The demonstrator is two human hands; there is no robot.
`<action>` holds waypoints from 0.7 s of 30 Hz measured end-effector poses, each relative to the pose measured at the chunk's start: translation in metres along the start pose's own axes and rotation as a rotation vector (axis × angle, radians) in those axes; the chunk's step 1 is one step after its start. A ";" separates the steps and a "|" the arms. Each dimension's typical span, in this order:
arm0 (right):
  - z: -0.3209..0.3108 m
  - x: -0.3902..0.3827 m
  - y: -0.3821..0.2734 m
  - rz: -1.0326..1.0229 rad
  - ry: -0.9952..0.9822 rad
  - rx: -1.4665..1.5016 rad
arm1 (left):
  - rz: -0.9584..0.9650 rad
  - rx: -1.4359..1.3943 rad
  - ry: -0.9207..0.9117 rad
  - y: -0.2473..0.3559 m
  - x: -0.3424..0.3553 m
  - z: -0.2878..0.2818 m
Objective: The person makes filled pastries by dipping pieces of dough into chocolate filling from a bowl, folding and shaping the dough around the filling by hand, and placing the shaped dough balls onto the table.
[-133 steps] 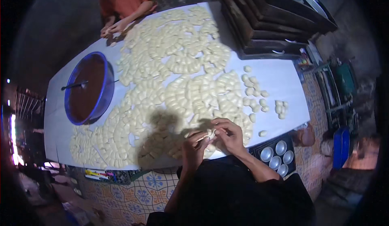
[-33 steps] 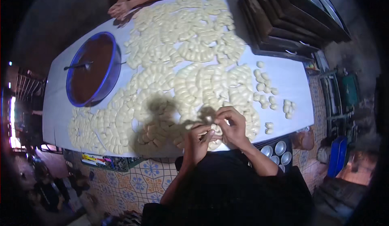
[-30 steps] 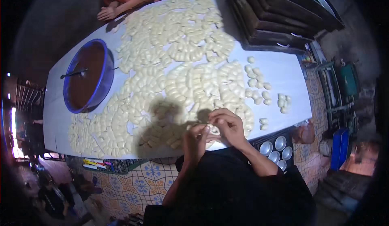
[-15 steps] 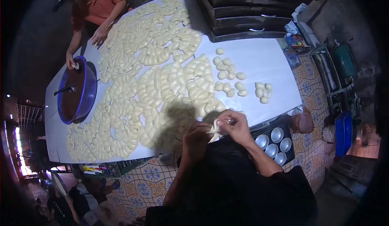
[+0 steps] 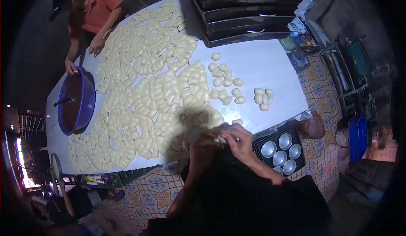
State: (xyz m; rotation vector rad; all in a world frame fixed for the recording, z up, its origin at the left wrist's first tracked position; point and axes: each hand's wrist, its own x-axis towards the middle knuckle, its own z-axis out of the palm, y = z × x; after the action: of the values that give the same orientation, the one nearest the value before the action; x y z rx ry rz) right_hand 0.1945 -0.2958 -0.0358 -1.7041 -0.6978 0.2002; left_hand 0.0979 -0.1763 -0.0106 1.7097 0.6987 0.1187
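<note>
My left hand point(image 5: 204, 147) and my right hand point(image 5: 237, 139) meet at the near edge of the white table point(image 5: 275, 67), both with fingers closed on a small pale dough piece point(image 5: 221, 138). Much of my left hand lies in shadow and the piece is partly hidden by fingers. Just beyond them are many pale, segmented dough shapes point(image 5: 158, 92) laid close together, with several loose round balls point(image 5: 226, 73) to the right.
A co-worker in orange point(image 5: 99, 7) reaches to a blue basin of brown mixture point(image 5: 89, 102). Dark stacked trays point(image 5: 241, 20) stand at the back. Metal cups point(image 5: 285, 141) sit in a black tray below right. Another person point(image 5: 67, 204) holds a round object lower left.
My view has turned, shifting the table and bowl. The co-worker's hand has moved to the basin's rim. My hands keep working on dough, the piece now less visible.
</note>
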 end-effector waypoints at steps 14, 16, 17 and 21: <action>-0.015 -0.015 0.029 0.344 -0.281 0.179 | 0.292 -0.031 0.075 -0.012 -0.002 0.027; -0.012 -0.021 0.032 0.353 -0.207 0.357 | 0.276 -0.105 0.088 -0.011 -0.004 0.032; -0.013 -0.017 0.033 0.375 -0.278 0.443 | 0.228 -0.264 0.006 -0.021 -0.006 0.034; -0.043 -0.002 0.024 0.636 -0.765 0.677 | 0.209 -0.571 -0.242 -0.021 -0.012 0.031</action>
State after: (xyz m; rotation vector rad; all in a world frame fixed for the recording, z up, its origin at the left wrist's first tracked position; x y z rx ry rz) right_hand 0.2223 -0.3350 -0.0473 -1.1011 -0.5037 1.4205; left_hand 0.0935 -0.2071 -0.0353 1.2132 0.2654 0.2289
